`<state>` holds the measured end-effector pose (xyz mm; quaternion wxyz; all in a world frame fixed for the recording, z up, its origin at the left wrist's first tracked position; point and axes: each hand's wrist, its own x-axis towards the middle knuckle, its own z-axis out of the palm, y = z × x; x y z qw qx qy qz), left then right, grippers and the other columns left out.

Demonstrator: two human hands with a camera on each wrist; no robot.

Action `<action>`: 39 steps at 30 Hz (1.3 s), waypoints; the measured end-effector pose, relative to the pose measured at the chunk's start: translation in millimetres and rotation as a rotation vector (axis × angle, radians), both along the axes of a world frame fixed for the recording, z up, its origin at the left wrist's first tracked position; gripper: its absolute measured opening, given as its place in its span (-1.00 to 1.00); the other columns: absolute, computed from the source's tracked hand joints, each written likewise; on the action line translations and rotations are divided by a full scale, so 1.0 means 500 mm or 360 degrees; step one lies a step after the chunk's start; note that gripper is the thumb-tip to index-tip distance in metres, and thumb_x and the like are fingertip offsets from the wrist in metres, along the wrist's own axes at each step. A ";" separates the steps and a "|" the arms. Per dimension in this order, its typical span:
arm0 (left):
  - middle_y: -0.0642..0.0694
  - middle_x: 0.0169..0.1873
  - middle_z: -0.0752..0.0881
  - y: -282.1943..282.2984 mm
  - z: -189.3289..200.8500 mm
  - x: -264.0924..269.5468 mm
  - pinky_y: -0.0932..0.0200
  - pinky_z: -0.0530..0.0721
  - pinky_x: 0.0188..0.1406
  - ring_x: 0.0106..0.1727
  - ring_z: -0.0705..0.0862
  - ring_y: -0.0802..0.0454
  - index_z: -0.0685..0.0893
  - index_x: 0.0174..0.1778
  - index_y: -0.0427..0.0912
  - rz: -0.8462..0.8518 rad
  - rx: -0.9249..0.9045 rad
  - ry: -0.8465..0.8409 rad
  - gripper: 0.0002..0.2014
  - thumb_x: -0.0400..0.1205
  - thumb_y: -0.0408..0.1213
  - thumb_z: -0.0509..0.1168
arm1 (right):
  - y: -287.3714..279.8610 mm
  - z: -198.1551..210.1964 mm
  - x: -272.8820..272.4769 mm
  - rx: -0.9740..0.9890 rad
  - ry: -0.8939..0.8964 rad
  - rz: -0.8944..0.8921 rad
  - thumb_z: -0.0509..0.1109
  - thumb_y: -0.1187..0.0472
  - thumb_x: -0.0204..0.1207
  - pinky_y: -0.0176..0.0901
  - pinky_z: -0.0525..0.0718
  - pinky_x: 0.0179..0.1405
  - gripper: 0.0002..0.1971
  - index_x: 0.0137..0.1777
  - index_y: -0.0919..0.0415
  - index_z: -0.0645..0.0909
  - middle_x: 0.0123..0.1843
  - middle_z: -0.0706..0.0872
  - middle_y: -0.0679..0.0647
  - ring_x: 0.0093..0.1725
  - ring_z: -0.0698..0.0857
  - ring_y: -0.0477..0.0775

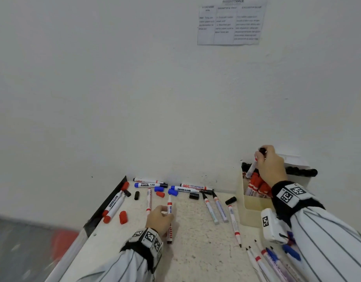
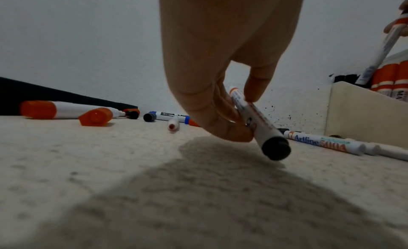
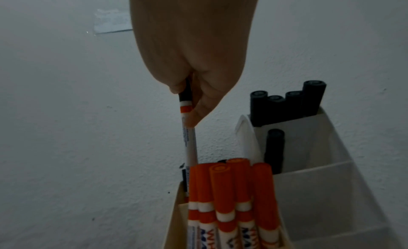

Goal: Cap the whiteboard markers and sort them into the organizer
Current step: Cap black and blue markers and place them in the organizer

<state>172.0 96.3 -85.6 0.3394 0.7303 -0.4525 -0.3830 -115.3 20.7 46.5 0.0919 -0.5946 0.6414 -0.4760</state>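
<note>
- Right hand (image 1: 270, 163) pinches a slim white marker with a red band and black cap (image 3: 187, 130), lowering it among red-capped markers in the cream plastic organizer (image 1: 249, 208) at the worktop's far right corner.
- Left hand (image 1: 160, 217) grips a second slim white marker with a black end (image 2: 256, 123) just above the speckled worktop (image 1: 191, 241) near its middle; I judge it needs its matching cap next.

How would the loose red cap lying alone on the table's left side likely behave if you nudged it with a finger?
The red cap looks small and hollow, so probably light and easily shifted. The left wrist view shows flat facets around its body, so it may rock rather than roll freely. The table looks matte and speckled, likely limiting sliding.
</note>
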 end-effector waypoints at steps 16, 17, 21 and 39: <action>-0.07 0.03 0.64 -0.033 -0.017 0.021 0.40 0.46 -0.42 -0.23 0.57 0.20 0.53 0.32 -0.16 -0.0058 0.0037 -0.0047 -0.69 0.64 -0.27 0.23 | -0.023 -0.035 0.004 0.0202 0.0325 -0.0071 0.29 0.33 0.60 -0.49 0.27 -0.52 -0.84 0.15 0.28 0.53 -0.33 0.48 -0.06 -0.37 0.35 -0.20; -0.05 -0.02 0.62 -0.033 -0.016 0.023 0.40 0.46 -0.41 -0.24 0.57 0.21 0.54 0.31 -0.16 -0.0050 0.0035 -0.0043 -0.69 0.64 -0.27 0.23 | -0.026 -0.039 0.004 0.0209 0.0345 -0.0075 0.29 0.33 0.61 -0.53 0.31 -0.49 -0.87 0.12 0.27 0.54 -0.34 0.49 -0.06 -0.38 0.35 -0.20; -0.08 0.03 0.65 -0.035 -0.014 0.031 0.42 0.47 -0.40 -0.20 0.59 0.17 0.55 0.32 -0.16 -0.0041 0.0046 -0.0064 -0.68 0.63 -0.27 0.23 | -0.056 -0.067 0.005 0.0389 0.0409 0.0013 0.18 0.32 0.63 -0.13 0.59 0.09 -0.70 0.32 0.18 0.54 0.17 0.70 0.22 0.04 0.63 0.16; 0.02 -0.17 0.63 -0.009 -0.007 0.064 0.37 0.44 -0.35 -0.23 0.57 0.15 0.59 0.23 -0.18 0.0144 -0.0103 -0.0046 -0.74 0.63 -0.27 0.25 | -0.066 -0.078 0.030 0.0873 0.0961 -0.0018 0.05 0.15 0.63 0.18 0.21 0.54 -0.52 0.57 0.09 0.23 0.58 0.33 0.08 0.52 0.32 0.20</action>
